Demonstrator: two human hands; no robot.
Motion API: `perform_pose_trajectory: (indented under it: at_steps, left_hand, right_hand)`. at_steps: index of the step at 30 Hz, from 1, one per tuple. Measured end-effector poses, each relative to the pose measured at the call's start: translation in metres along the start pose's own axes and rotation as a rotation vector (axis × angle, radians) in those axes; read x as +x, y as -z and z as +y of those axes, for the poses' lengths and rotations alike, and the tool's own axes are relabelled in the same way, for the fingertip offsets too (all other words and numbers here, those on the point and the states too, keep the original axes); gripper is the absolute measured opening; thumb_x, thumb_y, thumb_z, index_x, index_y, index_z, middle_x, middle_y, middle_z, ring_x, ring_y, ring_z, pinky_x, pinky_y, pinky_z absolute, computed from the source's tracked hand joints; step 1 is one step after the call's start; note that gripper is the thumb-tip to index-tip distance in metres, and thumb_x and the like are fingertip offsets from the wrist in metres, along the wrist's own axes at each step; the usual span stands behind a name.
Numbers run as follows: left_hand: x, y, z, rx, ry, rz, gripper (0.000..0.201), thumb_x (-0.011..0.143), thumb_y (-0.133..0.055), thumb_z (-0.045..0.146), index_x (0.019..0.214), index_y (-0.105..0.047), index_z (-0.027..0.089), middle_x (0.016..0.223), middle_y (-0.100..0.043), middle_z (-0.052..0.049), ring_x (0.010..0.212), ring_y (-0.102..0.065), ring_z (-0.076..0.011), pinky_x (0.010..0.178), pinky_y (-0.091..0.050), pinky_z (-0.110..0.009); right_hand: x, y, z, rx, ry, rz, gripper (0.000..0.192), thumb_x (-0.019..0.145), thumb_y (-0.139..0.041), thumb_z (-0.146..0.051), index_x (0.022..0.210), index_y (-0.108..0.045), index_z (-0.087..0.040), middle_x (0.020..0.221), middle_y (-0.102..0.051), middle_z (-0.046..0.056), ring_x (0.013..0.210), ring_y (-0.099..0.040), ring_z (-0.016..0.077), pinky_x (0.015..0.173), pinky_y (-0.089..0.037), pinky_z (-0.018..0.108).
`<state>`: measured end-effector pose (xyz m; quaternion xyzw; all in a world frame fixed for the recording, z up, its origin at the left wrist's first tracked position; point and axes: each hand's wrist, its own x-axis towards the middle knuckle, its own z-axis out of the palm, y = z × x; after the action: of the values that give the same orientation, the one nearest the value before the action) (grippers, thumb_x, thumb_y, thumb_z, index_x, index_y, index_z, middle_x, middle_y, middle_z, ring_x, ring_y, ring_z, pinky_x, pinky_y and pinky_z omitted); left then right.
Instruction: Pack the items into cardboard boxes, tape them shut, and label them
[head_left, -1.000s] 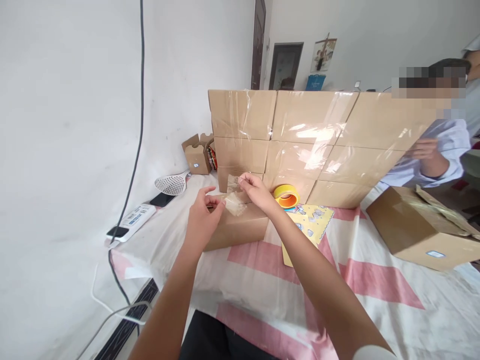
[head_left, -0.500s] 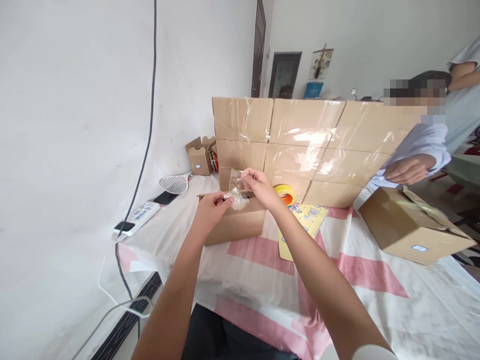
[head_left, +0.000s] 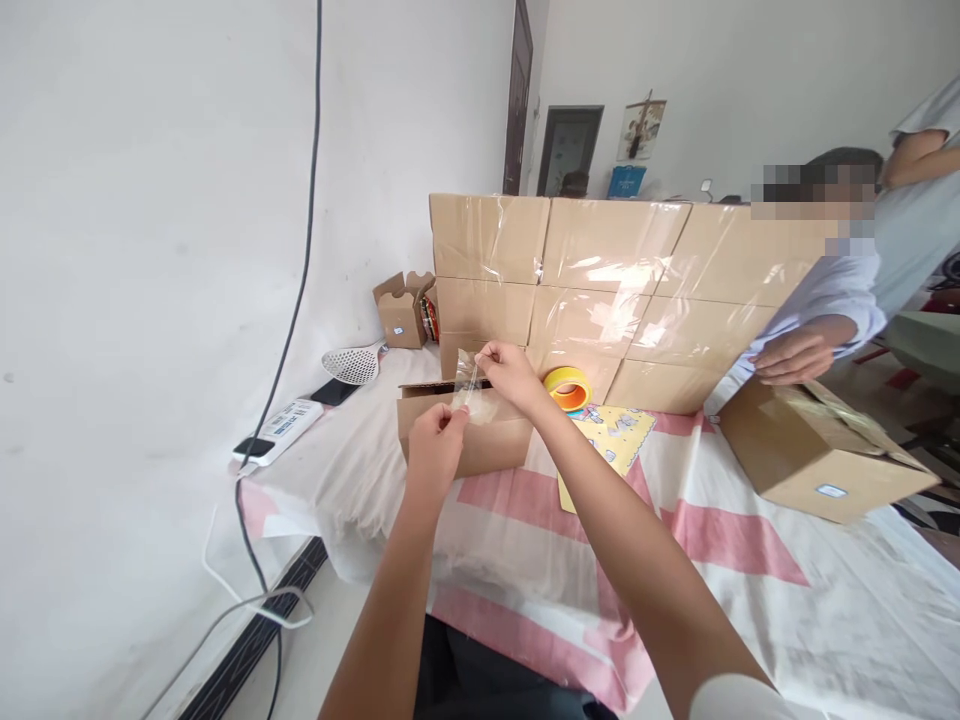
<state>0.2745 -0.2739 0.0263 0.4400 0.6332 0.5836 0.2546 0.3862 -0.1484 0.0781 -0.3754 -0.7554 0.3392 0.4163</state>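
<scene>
Between my two hands is a small clear plastic bag (head_left: 468,402), crumpled and see-through; its contents cannot be made out. The fingers of my left hand (head_left: 435,440) are pinched on its lower part. My right hand (head_left: 511,374) pinches the upper part, a little higher and to the right. Directly beneath both hands stands an open cardboard box (head_left: 491,452), whose inside is mostly hidden. A yellow tape roll (head_left: 553,388) with an orange core rests just right of the box. A yellow patterned card (head_left: 626,436) lies partly behind my right forearm.
Stacked, taped cardboard boxes (head_left: 611,245) form a wall behind my hands. At right, another person's hand (head_left: 799,352) is over a cardboard box (head_left: 780,455). On the left are a power strip (head_left: 289,425), a phone (head_left: 335,392), a white perforated scoop (head_left: 349,365) and a hanging cable (head_left: 306,240).
My left hand has turned more upright and shifted slightly right and down. The plastic bag is stretched more vertically between my hands. The other person's hand has moved left and down toward the right box.
</scene>
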Motion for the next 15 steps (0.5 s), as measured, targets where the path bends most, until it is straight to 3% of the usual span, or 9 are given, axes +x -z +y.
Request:
perform_pose_trajectory:
  at_steps: [7, 15]
  left_hand:
    - [-0.008, -0.01, -0.009, 0.022, 0.07, 0.045, 0.037, 0.086, -0.058, 0.046, 0.06, -0.045, 0.022, 0.052, -0.04, 0.004, 0.05, -0.038, -0.0119, 0.052, -0.031, -0.025]
    - [-0.015, -0.018, -0.004, 0.124, 0.126, 0.128, 0.032, 0.085, -0.06, 0.043, 0.062, -0.058, 0.021, 0.055, -0.055, 0.0, 0.057, -0.051, -0.0171, 0.061, -0.037, -0.029]
  right_hand:
    - [0.006, 0.003, -0.003, -0.151, -0.04, -0.088, 0.016, 0.083, -0.055, -0.023, 0.068, -0.057, -0.019, 0.068, -0.058, -0.003, 0.07, -0.052, 0.013, 0.066, -0.037, 0.026]
    - [0.024, -0.007, 0.016, -0.292, -0.135, -0.225, 0.013, 0.072, -0.059, -0.014, 0.06, -0.061, -0.018, 0.058, -0.059, -0.001, 0.06, -0.052, 0.0127, 0.055, -0.033, 0.025]
